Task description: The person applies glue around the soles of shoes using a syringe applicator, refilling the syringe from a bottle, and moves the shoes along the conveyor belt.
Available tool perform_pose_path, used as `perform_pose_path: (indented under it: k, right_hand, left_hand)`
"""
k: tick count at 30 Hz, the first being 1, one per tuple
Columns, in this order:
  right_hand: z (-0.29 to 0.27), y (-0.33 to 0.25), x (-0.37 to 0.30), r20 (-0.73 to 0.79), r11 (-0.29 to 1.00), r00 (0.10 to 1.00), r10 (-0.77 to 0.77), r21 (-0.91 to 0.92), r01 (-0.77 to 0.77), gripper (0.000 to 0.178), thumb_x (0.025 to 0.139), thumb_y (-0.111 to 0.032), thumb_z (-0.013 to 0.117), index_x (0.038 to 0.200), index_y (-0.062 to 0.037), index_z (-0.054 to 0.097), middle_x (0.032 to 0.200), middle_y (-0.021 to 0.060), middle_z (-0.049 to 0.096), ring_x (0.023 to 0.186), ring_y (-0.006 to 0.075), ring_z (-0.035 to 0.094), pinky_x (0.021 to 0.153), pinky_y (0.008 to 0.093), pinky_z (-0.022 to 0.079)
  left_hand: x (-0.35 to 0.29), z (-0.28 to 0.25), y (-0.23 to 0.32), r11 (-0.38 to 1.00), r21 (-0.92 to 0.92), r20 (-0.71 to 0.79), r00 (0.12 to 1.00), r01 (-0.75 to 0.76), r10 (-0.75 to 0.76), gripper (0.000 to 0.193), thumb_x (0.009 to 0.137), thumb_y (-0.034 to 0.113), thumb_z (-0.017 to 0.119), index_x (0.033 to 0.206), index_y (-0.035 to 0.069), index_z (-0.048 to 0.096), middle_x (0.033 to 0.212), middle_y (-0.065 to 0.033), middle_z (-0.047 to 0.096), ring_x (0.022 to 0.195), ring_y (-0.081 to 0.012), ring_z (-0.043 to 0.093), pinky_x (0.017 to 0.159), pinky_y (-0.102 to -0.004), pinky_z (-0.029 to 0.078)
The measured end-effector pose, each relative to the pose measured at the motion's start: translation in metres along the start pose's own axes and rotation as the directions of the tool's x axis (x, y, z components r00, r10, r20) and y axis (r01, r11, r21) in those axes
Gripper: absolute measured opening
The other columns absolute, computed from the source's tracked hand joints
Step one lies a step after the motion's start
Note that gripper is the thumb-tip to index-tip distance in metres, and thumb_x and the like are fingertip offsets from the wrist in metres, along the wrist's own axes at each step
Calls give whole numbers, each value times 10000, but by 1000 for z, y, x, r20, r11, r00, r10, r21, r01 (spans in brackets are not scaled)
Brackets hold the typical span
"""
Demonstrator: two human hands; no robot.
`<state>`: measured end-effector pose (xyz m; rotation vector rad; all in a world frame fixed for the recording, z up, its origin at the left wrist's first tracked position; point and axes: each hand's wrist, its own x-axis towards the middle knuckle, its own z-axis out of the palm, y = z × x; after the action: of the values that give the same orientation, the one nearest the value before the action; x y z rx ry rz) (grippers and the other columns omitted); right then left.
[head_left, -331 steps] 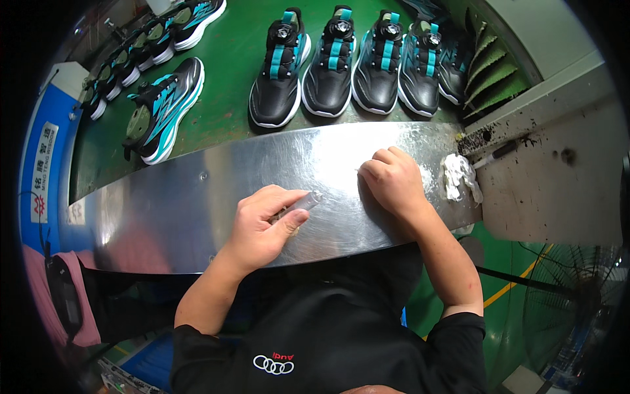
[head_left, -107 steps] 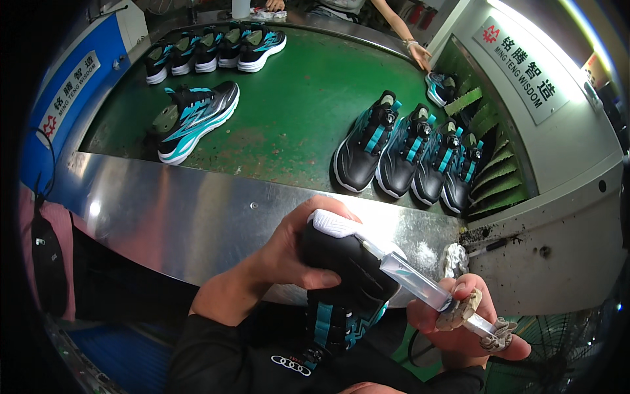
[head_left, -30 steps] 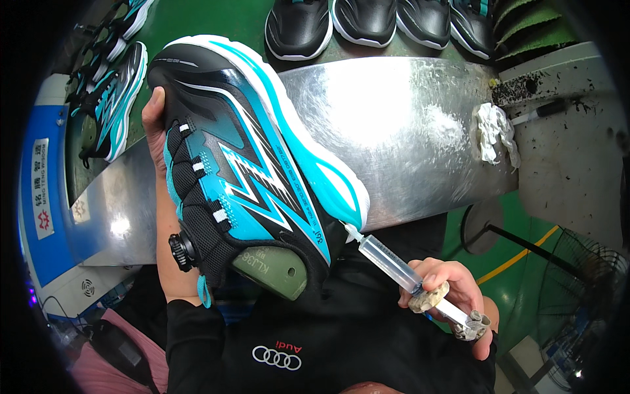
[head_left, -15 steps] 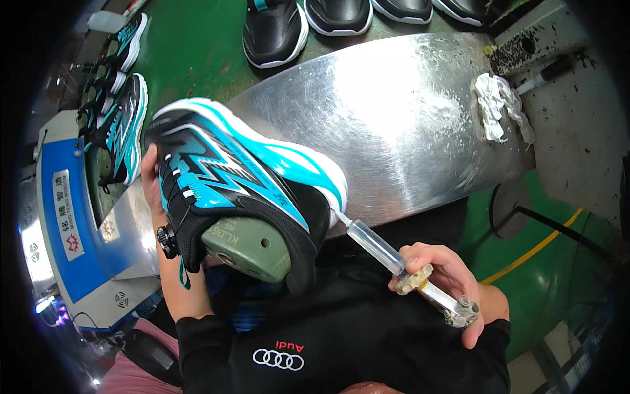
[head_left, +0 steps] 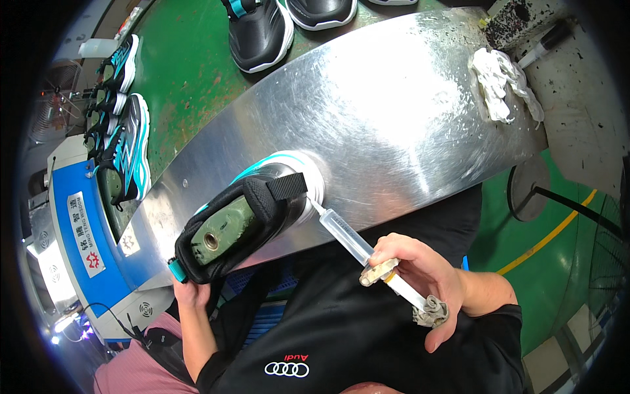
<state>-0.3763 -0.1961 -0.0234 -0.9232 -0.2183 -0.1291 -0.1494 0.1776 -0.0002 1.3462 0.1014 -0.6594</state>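
A black sports shoe (head_left: 262,190) with turquoise trim and a white sole is held over the metal plate, its heel toward the right. Inside its collar sits a green shoe last (head_left: 226,231) with a round hole. My left hand (head_left: 191,293) grips the shoe from the near left, most of its fingers hidden beneath it. In my right hand (head_left: 420,272) is a clear syringe (head_left: 346,236), fingers wrapped round its flange and the thumb by the plunger end, which is wrapped in grey material. The nozzle tip meets the heel, near the sole edge.
A shiny metal plate (head_left: 394,151) spans the green tabletop (head_left: 177,85). More black shoes (head_left: 262,33) stand at the back, others (head_left: 131,148) at the left by a blue and white machine (head_left: 85,217). Crumpled white cloth (head_left: 492,85) and a brush (head_left: 545,44) lie at the right.
The shoe has been turned and tipped from showing its side to showing its heel and collar opening. My left hand has moved down, and the right hand with the syringe slightly left.
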Motion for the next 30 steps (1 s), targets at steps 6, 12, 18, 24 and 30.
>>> perform_pose_path:
  k: [6, 12, 18, 24, 30]
  right_hand:
    - [8, -1, -2, -31, 999, 999, 22, -31, -23, 1082, 478, -468, 851, 1299, 29, 352, 1135, 57, 427, 818, 108, 339, 713, 222, 286]
    - [19, -7, 1, -45, 997, 999, 17, -79, -21, 1083, 477, -474, 848, 1293, 38, 356, 1128, 60, 428, 819, 111, 342, 716, 223, 291]
    - [28, -18, 12, -11, 995, 1000, -2, -103, 1, 1088, 486, -465, 852, 1303, 41, 343, 1144, 67, 415, 844, 109, 355, 729, 221, 298]
    - [43, -32, 4, -67, 992, 990, 120, -28, -122, 1095, 515, -466, 850, 1324, 43, 316, 1259, 102, 381, 906, 136, 371, 743, 237, 310]
    - [61, -75, -1, -145, 974, 964, 224, 56, -218, 1071, 516, -422, 873, 1283, 86, 325, 1190, 169, 412, 1030, 212, 502, 869, 309, 405]
  left_hand:
    - [-40, 39, -13, 989, -77, 6, 992, 123, -123, 553, 808, 69, 614, 1310, 4, 393, 1309, -162, 473, 1181, -331, 484, 1024, -488, 366]
    - [-62, 73, -35, 940, -198, 213, 948, 277, -234, 803, 739, 154, 701, 1390, 2, 258, 1373, -170, 400, 1246, -319, 419, 1059, -446, 324]
    - [-60, 109, -52, 843, -369, 383, 891, 391, -245, 810, 687, 53, 662, 1374, -50, 245, 1320, -212, 443, 1205, -345, 467, 1032, -474, 352]
    - [-57, 124, -62, 729, -401, 521, 793, 554, -316, 803, 665, -39, 579, 1390, -12, 235, 1338, -212, 418, 1218, -345, 453, 1030, -485, 357]
    - [-41, 139, -83, 500, -411, 753, 593, 762, -284, 680, 691, -100, 509, 1344, -35, 329, 1294, -222, 464, 1203, -348, 464, 1017, -492, 361]
